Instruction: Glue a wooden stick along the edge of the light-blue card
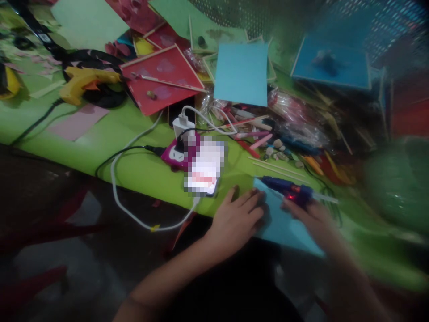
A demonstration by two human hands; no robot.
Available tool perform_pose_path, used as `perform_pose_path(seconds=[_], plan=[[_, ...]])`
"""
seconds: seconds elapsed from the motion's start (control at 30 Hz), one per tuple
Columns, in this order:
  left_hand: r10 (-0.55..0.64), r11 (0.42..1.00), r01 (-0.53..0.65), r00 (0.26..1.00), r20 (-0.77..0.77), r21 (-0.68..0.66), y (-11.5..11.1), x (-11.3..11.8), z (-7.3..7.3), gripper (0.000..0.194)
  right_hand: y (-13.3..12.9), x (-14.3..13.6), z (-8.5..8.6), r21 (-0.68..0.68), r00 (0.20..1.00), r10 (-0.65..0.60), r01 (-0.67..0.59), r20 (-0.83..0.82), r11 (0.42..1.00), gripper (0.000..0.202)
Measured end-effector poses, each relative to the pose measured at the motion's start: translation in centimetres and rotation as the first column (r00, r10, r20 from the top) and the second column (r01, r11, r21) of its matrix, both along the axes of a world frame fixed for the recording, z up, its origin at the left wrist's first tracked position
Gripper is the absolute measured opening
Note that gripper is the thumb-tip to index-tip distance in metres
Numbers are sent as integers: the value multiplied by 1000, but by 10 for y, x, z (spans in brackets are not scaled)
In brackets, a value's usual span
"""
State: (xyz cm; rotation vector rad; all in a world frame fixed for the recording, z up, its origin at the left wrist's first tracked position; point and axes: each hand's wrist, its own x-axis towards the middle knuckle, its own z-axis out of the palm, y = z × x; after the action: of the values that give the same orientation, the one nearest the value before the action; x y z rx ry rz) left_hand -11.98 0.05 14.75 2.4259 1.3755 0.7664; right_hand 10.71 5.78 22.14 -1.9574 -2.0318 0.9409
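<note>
Left hand [236, 219]: flat, fingers spread and released, pressing the left edge of the blue sheet [284, 223]; it grips nothing.
Right hand [310, 214]: fingers curled around the blue glue gun [288, 190], though blur hides the exact grip.
Gun: lies across the sheet's top edge, nozzle pointing to 9 o'clock, a red light glowing on its body.
Sheet: at the table [140, 172] edge nearest the person, under both hands.
Risk, burn: the nozzle sits just beside the left fingertips; a small slip toward 9 o'clock would likely touch them.
Risk, shift: the sheet overhangs the edge and could slide if the left hand lifts.
Risk, snag: skewers [278, 167] at 12 o'clock and a white cable [134, 214] at 9 o'clock could catch.
</note>
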Motion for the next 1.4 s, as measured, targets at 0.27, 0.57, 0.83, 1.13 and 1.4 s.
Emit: perform_pose_path(seconds=[0.27, 0.57, 0.83, 1.13, 1.4], plan=[[2, 1000, -2, 1000, -3, 5, 0, 0, 0, 27, -3, 5, 2, 16, 1000, -11, 11, 18, 1000, 44], [0, 1000, 0, 1000, 1, 1, 1, 0, 1, 27, -6, 7, 7, 66, 998, -37, 34, 46, 997, 44], [-1, 1000, 1, 1000, 0, -2, 0, -1, 1, 28, -3, 2, 2, 55, 999, -23, 21, 44, 998, 44], [-7, 1000, 7, 1000, 2, -9, 0, -1, 2, 27, -8, 13, 4, 70, 997, -39, 33, 74, 997, 44], [-4, 1000, 4, 1000, -7, -5, 0, -1, 1, 27, -3, 10, 5, 38, 998, -60, 61, -26, 997, 42]])
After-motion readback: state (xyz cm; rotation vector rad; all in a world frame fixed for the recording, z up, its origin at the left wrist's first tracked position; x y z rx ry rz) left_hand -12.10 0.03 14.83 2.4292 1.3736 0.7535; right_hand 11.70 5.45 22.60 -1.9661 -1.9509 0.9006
